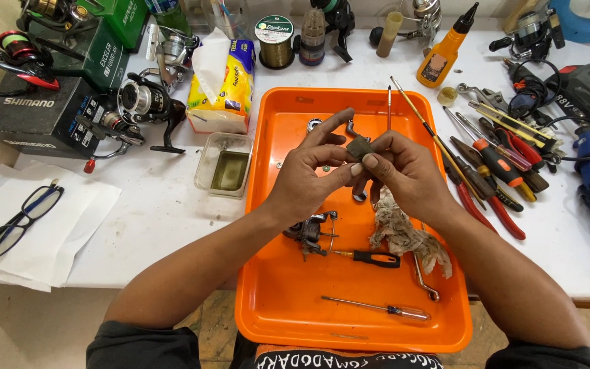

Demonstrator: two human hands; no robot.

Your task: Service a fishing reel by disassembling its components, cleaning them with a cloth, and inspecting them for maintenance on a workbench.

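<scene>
Over an orange tray (274,273) on a white workbench (165,205), a person pinches a small dark metal part (358,147) between both hands, raised clear of the tray floor, seemingly so it can be turned and looked over at close range. The left hand (308,179) is mostly closed, thumb and forefinger clamped on the part's near edge, the other fingers fanned loose above it. The right hand (404,174) is curled round the far side, thumb pressing the part, and appears also to trap a grimy rag (404,236) that trails down to the tray, kept handy, it seems, for wiping. The part is a squat, dull grey-brown block, too small to make out further. The tray looks set there to catch loose pieces: in it lie a stripped reel body (308,236), a black-handled screwdriver (370,257), a thin clear-handled screwdriver (377,308) and a bent wrench (426,279). Pliers and drivers (493,164) lie fanned to the right within reach; a spinning reel (141,102) and spectacles (18,219) sit well apart on the left.
</scene>
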